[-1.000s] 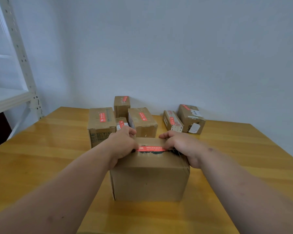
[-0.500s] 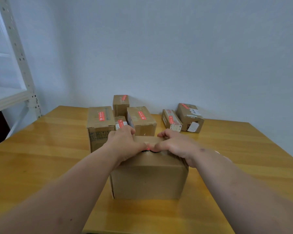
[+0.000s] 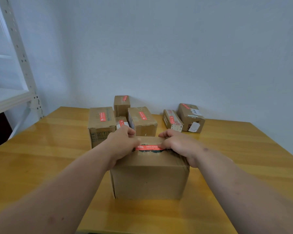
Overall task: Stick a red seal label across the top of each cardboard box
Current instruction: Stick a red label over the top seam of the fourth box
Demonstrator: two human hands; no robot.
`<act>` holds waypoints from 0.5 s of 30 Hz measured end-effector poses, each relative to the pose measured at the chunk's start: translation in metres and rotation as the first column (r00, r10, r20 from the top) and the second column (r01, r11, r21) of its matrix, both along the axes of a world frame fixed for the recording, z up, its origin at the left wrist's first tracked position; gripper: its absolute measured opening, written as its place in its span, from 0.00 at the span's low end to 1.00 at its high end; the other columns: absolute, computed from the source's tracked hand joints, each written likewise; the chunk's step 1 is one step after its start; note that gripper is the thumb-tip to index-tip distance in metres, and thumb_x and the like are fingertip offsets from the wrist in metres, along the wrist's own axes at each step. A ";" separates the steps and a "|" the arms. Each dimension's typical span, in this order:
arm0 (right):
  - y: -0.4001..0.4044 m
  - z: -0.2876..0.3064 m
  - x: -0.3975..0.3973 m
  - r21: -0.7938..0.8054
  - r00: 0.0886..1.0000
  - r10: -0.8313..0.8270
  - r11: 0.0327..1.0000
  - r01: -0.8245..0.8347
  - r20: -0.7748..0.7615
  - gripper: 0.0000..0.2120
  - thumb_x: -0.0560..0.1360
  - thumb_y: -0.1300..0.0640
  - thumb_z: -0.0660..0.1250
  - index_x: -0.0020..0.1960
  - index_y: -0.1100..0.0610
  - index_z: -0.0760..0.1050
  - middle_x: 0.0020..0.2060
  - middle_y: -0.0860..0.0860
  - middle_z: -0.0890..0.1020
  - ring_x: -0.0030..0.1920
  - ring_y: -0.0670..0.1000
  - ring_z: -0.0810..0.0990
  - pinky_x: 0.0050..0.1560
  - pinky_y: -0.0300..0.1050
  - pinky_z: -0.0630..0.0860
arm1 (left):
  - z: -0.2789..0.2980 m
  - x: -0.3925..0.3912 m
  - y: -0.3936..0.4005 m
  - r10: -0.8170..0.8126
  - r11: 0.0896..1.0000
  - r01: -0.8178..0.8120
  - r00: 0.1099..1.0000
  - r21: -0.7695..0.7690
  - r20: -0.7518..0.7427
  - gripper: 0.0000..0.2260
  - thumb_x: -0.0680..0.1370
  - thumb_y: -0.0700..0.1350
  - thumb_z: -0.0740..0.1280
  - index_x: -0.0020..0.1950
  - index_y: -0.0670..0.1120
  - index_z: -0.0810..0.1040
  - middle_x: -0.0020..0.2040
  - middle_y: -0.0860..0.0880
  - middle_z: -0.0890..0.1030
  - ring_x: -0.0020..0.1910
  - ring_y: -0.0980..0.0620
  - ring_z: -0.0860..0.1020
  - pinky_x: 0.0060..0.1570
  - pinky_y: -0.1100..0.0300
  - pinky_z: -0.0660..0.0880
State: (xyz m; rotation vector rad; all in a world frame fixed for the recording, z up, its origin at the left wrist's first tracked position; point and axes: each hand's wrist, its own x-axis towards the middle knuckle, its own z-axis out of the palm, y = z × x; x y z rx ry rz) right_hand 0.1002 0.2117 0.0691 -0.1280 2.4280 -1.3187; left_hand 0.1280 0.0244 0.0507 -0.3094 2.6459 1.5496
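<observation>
Where the glossy yellow-brown wooden tabletop (image 3: 227, 166) meets a plain pale blue-grey wall (image 3: 159, 48), 6 smaller cardboard boxes stand grouped at the far edge, each bearing a red label: a tall box (image 3: 101, 124) at left, a narrow upright box (image 3: 121, 105) against the wall, a small box (image 3: 121, 122) in front of it, a mid-sized box (image 3: 142, 120) just beside that, then, set apart to the right, a flat box (image 3: 172, 120) and an angled box (image 3: 190, 117) with white stickers. The nearest cardboard box (image 3: 149, 179) sits at the tabletop's middle, close to the camera. A red seal label (image 3: 149, 147) lies across its top, over a strip of dark torn tape. The left hand (image 3: 122, 144) rests at the label's left end, fingers curled down over the box's top edge; the right hand (image 3: 178, 144) rests at the right end, fingers curled likewise. Whether the thumbs press the label cannot be told. A white metal shelving unit (image 3: 19, 65) with a perforated upright stands at left, beside the tabletop's corner.
</observation>
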 end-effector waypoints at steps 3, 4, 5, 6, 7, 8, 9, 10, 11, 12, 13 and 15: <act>0.000 0.001 0.002 0.002 1.000 -0.009 1.000 0.009 -0.012 0.17 0.75 0.57 0.67 0.63 0.49 0.74 0.53 0.51 0.79 0.53 0.52 0.78 0.61 0.51 0.76 | -0.001 -0.002 0.003 0.022 0.997 -0.023 1.000 -0.071 -0.013 0.18 0.75 0.49 0.71 0.62 0.56 0.70 0.58 0.47 0.75 0.59 0.45 0.73 0.62 0.46 0.73; 0.001 0.001 0.002 0.008 1.000 -0.005 1.000 0.005 -0.017 0.17 0.76 0.57 0.67 0.63 0.49 0.73 0.53 0.51 0.79 0.53 0.51 0.78 0.60 0.51 0.76 | -0.001 -0.003 0.003 0.025 0.998 -0.025 1.000 -0.054 -0.008 0.17 0.74 0.47 0.70 0.60 0.56 0.70 0.59 0.47 0.74 0.59 0.44 0.73 0.62 0.46 0.73; 0.001 0.002 0.002 0.006 1.000 0.002 1.000 -0.002 -0.015 0.17 0.76 0.57 0.67 0.64 0.49 0.73 0.53 0.50 0.79 0.53 0.51 0.78 0.60 0.50 0.76 | -0.001 -0.002 0.003 0.028 0.999 -0.028 1.000 -0.032 0.001 0.16 0.75 0.46 0.70 0.59 0.57 0.70 0.59 0.47 0.74 0.58 0.44 0.73 0.61 0.46 0.74; 0.002 0.002 0.002 -0.006 1.000 0.011 1.000 -0.011 -0.004 0.18 0.76 0.58 0.67 0.65 0.49 0.73 0.53 0.50 0.79 0.54 0.51 0.78 0.61 0.50 0.76 | 0.000 -0.001 0.001 0.026 1.000 -0.026 1.000 -0.006 0.008 0.16 0.75 0.45 0.69 0.59 0.58 0.69 0.59 0.47 0.73 0.57 0.45 0.74 0.59 0.47 0.75; 0.002 0.002 0.002 -0.020 1.000 0.020 1.000 -0.020 0.009 0.18 0.76 0.58 0.68 0.65 0.49 0.73 0.53 0.51 0.79 0.54 0.52 0.79 0.61 0.51 0.76 | 0.001 0.001 0.000 0.011 1.000 -0.012 1.000 0.019 0.018 0.16 0.76 0.46 0.70 0.60 0.58 0.69 0.60 0.48 0.73 0.56 0.46 0.74 0.58 0.49 0.75; 0.002 0.002 0.002 -0.027 0.999 0.029 0.999 -0.028 0.015 0.19 0.75 0.56 0.69 0.65 0.49 0.73 0.54 0.51 0.79 0.55 0.52 0.79 0.62 0.52 0.76 | 0.002 0.003 -0.001 -0.016 0.999 0.016 1.000 0.030 0.018 0.18 0.75 0.49 0.71 0.61 0.57 0.69 0.60 0.49 0.73 0.56 0.47 0.74 0.58 0.51 0.75; 0.003 0.003 0.002 -0.021 0.999 0.039 0.999 -0.038 0.014 0.20 0.74 0.54 0.71 0.64 0.49 0.73 0.54 0.51 0.79 0.55 0.53 0.79 0.62 0.52 0.76 | 0.003 0.004 -0.003 -0.043 0.999 0.042 0.999 0.020 0.019 0.21 0.73 0.51 0.72 0.63 0.57 0.68 0.60 0.50 0.73 0.56 0.48 0.74 0.58 0.51 0.75; 0.003 0.003 0.002 -0.008 0.999 0.050 0.999 -0.050 0.013 0.21 0.72 0.53 0.73 0.64 0.48 0.72 0.54 0.50 0.79 0.55 0.53 0.79 0.61 0.52 0.76 | 0.004 0.006 -0.004 -0.059 0.998 0.059 0.998 0.008 0.026 0.24 0.72 0.51 0.74 0.65 0.57 0.68 0.60 0.51 0.72 0.56 0.48 0.74 0.59 0.51 0.75; 0.003 0.003 0.003 0.001 0.998 0.056 0.998 -0.056 0.016 0.23 0.71 0.55 0.73 0.64 0.48 0.72 0.55 0.50 0.79 0.55 0.53 0.79 0.60 0.52 0.76 | 0.006 0.008 -0.005 -0.071 0.997 0.070 0.997 0.022 0.034 0.25 0.72 0.49 0.74 0.66 0.56 0.68 0.60 0.51 0.72 0.56 0.49 0.74 0.59 0.52 0.75; 0.004 0.003 0.002 -0.004 0.998 0.057 0.998 -0.057 0.022 0.24 0.72 0.57 0.73 0.65 0.49 0.72 0.55 0.50 0.78 0.55 0.53 0.79 0.60 0.52 0.76 | 0.008 0.009 -0.005 -0.085 0.995 0.083 0.995 0.060 0.043 0.25 0.73 0.45 0.74 0.66 0.55 0.69 0.60 0.51 0.73 0.55 0.49 0.75 0.57 0.53 0.75; 0.005 0.003 0.002 -0.026 0.998 0.055 0.998 -0.054 0.033 0.24 0.72 0.59 0.72 0.66 0.49 0.72 0.55 0.50 0.78 0.55 0.54 0.79 0.61 0.52 0.76 | 0.008 0.009 -0.006 -0.096 0.990 0.091 0.994 0.112 0.048 0.25 0.74 0.41 0.73 0.67 0.54 0.69 0.61 0.51 0.73 0.55 0.49 0.75 0.55 0.54 0.76; 0.005 0.003 0.002 -0.071 0.998 0.043 0.997 -0.039 0.046 0.23 0.72 0.62 0.70 0.66 0.50 0.73 0.54 0.51 0.79 0.55 0.55 0.79 0.62 0.53 0.76 | 0.009 0.009 -0.006 -0.096 0.980 0.086 0.994 0.179 0.046 0.25 0.75 0.36 0.70 0.67 0.53 0.69 0.62 0.50 0.73 0.55 0.47 0.76 0.53 0.55 0.77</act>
